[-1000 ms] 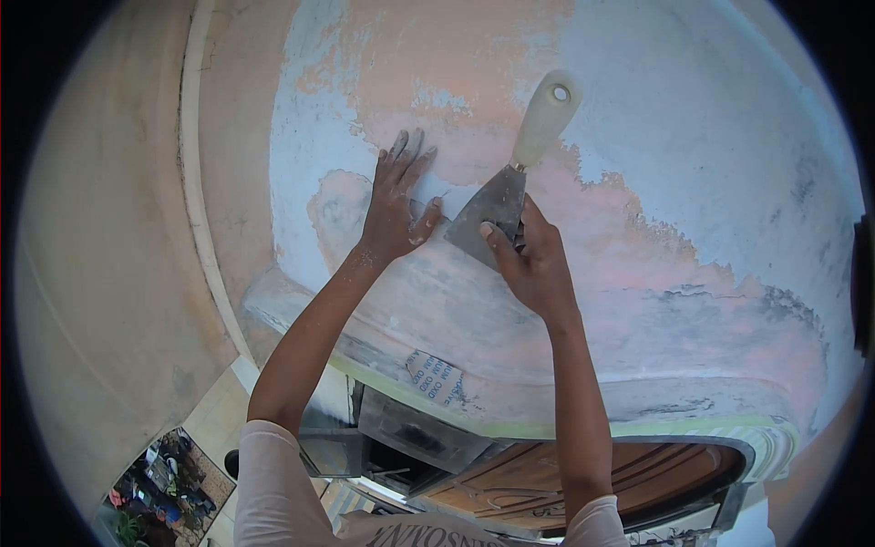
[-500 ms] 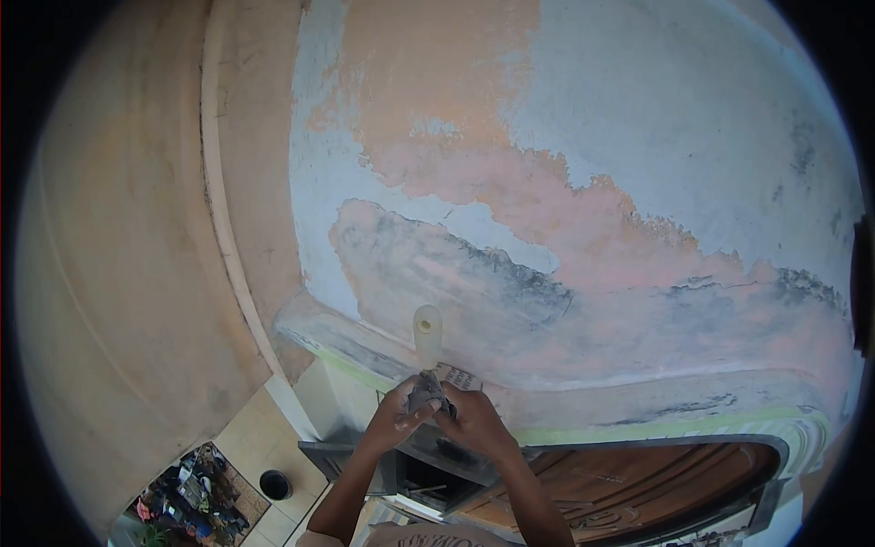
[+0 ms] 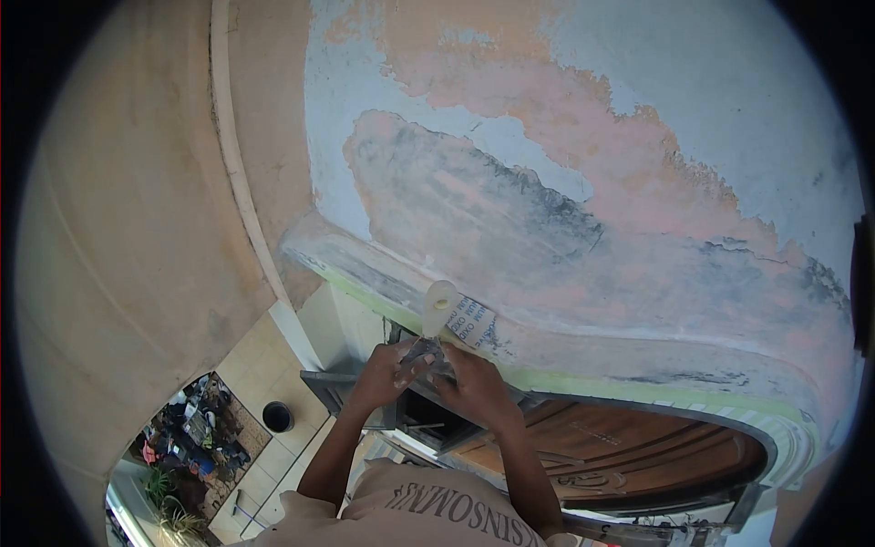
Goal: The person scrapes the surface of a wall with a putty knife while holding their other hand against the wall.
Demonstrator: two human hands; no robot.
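Fingers [image 3: 401,366] of both hands curl in narrowly on the blade [image 3: 425,352] of the scraper [image 3: 440,308], the left hand [image 3: 380,376] on one side and the right hand [image 3: 480,388] on the other, near together in front of the shirt [image 3: 428,497]; just where each fingertip sits is too small to tell. The scraper's pale handle points away from the body, toward the ledge [image 3: 592,351] below the patchy wall [image 3: 492,228]. Just beside the handle, sandpaper [image 3: 472,321] with blue print lies on the ledge. Below it, to the right, shows a brown door [image 3: 629,451]; leftward, a dark bucket [image 3: 278,417] stands on the tiled floor [image 3: 273,460].
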